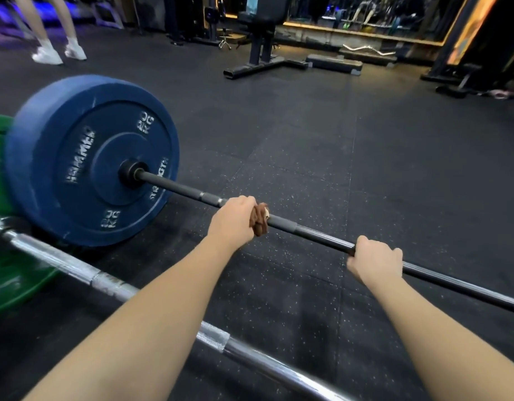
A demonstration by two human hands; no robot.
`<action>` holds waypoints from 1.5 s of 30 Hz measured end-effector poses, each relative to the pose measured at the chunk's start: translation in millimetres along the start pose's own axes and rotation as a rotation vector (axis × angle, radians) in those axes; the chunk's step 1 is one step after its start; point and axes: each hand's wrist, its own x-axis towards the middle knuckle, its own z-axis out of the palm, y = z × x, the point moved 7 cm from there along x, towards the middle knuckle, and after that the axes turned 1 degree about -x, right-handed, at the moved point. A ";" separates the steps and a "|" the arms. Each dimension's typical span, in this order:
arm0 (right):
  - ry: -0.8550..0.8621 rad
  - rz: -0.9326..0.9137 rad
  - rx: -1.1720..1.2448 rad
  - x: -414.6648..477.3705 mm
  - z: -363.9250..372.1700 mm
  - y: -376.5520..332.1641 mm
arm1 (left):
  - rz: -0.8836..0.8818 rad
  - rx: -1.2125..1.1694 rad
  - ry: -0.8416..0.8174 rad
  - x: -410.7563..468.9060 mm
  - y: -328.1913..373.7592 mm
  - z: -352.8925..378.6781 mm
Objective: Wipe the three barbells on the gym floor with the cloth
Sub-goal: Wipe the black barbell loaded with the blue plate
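The left hand [232,218] clenched the brown cloth [260,219] round the black barbell [311,232], on the side nearer the blue plate [90,160]. The right hand [376,263] gripped the bare shaft farther from that plate. The bar's long axis ran straight out from the plate through both hands, so the wipe would probably slide along it.

Dim gym light overall; the dark floor [380,157] swallows most of it. A warm orange glow sits at the far right, violet-blue at the far left. Hard white glare streaks the chrome bar [267,369]. Motion blur smears the blue plate [76,157] toward the floor's left edge (its lettering reads all the same). Wide-angle bending bows the black bar [316,235] near the right edge; the background is soft.
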 end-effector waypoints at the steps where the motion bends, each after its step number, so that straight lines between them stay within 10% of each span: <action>1: -0.020 -0.001 -0.017 0.9 -2.9 -4.0 | 0.003 0.004 0.001 0.4 0.3 0.7; 10: 0.039 -0.270 0.127 1.6 -30.6 -139.6 | 0.057 -0.028 0.030 -4.1 -2.9 1.3; 21: 0.125 -0.328 0.131 9.1 -21.3 -137.1 | 0.073 -0.036 -0.056 2.8 -51.1 -15.6; 27: 0.149 -0.343 0.117 10.7 -19.2 -135.9 | -0.286 0.081 0.010 12.4 -102.0 -48.3; 45: 0.319 -0.341 0.075 6.3 -24.3 -134.7 | -0.089 0.113 0.010 0.5 -66.3 -19.4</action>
